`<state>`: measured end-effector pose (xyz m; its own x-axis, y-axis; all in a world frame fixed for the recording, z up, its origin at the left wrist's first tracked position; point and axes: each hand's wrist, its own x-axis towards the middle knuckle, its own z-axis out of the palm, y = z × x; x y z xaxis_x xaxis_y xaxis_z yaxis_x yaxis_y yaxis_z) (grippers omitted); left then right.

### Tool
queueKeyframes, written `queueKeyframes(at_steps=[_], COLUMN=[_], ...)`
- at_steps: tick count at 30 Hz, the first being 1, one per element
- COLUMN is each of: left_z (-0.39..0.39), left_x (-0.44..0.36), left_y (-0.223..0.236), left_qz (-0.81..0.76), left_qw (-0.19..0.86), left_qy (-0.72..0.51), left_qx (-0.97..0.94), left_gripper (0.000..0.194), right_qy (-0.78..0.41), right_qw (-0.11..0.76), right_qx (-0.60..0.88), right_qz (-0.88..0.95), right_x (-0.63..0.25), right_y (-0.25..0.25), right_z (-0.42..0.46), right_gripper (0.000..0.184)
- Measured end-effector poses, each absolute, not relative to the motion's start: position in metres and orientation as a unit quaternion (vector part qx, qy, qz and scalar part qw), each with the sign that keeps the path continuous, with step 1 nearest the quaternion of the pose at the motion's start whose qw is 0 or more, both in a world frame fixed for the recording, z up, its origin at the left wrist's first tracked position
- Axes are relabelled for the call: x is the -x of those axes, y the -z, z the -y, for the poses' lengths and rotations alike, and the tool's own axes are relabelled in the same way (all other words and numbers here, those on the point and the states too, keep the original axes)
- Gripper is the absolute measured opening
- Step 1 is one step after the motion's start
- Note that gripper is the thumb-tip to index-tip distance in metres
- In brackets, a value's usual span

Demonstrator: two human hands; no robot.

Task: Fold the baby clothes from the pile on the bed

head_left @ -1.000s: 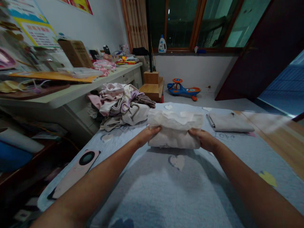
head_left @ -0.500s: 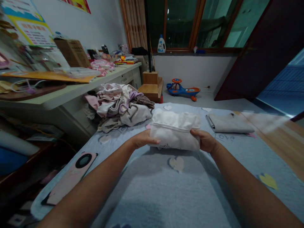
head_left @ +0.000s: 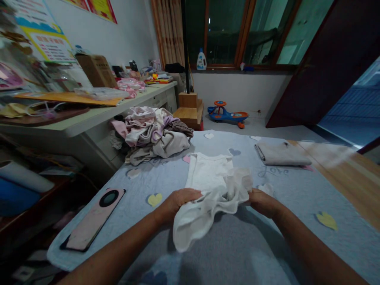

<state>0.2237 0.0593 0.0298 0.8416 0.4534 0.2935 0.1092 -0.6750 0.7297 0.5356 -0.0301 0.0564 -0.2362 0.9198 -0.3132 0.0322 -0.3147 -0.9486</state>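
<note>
A white sleeveless undershirt (head_left: 208,174) is being held bunched between the left hand (head_left: 179,204) and right hand (head_left: 263,204), both closed on the cloth, its long axis running forward, away from them.

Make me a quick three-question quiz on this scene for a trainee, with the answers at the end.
1. What do the left hand and right hand hold? A) a white garment B) a cardboard box C) a plastic bottle
2. True or false: the heap of crumpled clothes lies to the right of the folded grey cloth.
3. Fill the gap: the white-and-blue bottle stands on the window ____.

Key: 1 A; 2 false; 3 sill.
</note>
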Motion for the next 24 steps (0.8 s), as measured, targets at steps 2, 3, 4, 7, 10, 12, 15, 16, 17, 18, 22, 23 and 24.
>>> queueKeyframes(at_steps=[2, 3, 4, 7, 10, 12, 15, 16, 17, 18, 22, 23, 24], left_z=[-0.055, -0.052, -0.047, -0.029, -0.016, -0.015, -0.021, -0.023, -0.025, -0.026, -0.025, -0.024, -0.023], left_x=[-0.218, -0.215, -0.211, -0.201, -0.195, -0.194, -0.197, -0.199, -0.202, -0.205, -0.218, -0.220, -0.222], left_y=[-0.026, -0.024, -0.022, -0.021, -0.026, -0.031, -0.040, -0.043, -0.046, -0.049, -0.052, -0.051, -0.052], left_qz=[-0.141, -0.135, -0.129, -0.109, -0.139, -0.156, -0.151, -0.146, -0.140, -0.129, -0.031, -0.007, 0.012], left_qw=[0.338, 0.328, 0.319, 0.296, 0.284, 0.271, 0.230, 0.217, 0.207, 0.201, 0.205, 0.214, 0.227], left_qy=[-0.243, -0.244, -0.242, -0.224, -0.184, -0.159, -0.113, -0.094, -0.077, -0.067, -0.076, -0.080, -0.081], left_qx=[-0.898, -0.903, -0.907, -0.922, -0.931, -0.936, -0.955, -0.961, -0.965, -0.969, -0.975, -0.973, -0.971], left_gripper=[0.039, 0.040, 0.040, 0.043, 0.043, 0.042, 0.051, 0.056, 0.060, 0.063, 0.059, 0.055, 0.052], right_qy=[-0.622, -0.620, -0.622, -0.640, -0.642, -0.641, -0.642, -0.643, -0.645, -0.647, -0.652, -0.654, -0.655], right_qw=[0.339, 0.330, 0.319, 0.279, 0.258, 0.251, 0.254, 0.258, 0.262, 0.265, 0.267, 0.266, 0.266], right_qx=[0.503, 0.498, 0.491, 0.470, 0.461, 0.464, 0.471, 0.471, 0.470, 0.469, 0.477, 0.482, 0.487], right_qz=[0.495, 0.509, 0.520, 0.540, 0.555, 0.558, 0.548, 0.545, 0.542, 0.540, 0.525, 0.519, 0.513], right_x=[-0.531, -0.529, -0.526, -0.520, -0.515, -0.513, -0.512, -0.512, -0.512, -0.512, -0.512, -0.512, -0.512], right_y=[-0.067, -0.072, -0.076, -0.079, -0.075, -0.073, -0.074, -0.076, -0.077, -0.078, -0.075, -0.072, -0.069], right_z=[0.041, 0.047, 0.053, 0.072, 0.085, 0.086, 0.083, 0.081, 0.080, 0.079, 0.080, 0.082, 0.083], right_gripper=[0.058, 0.059, 0.060, 0.060, 0.060, 0.062, 0.065, 0.065, 0.064, 0.063, 0.062, 0.063, 0.064])
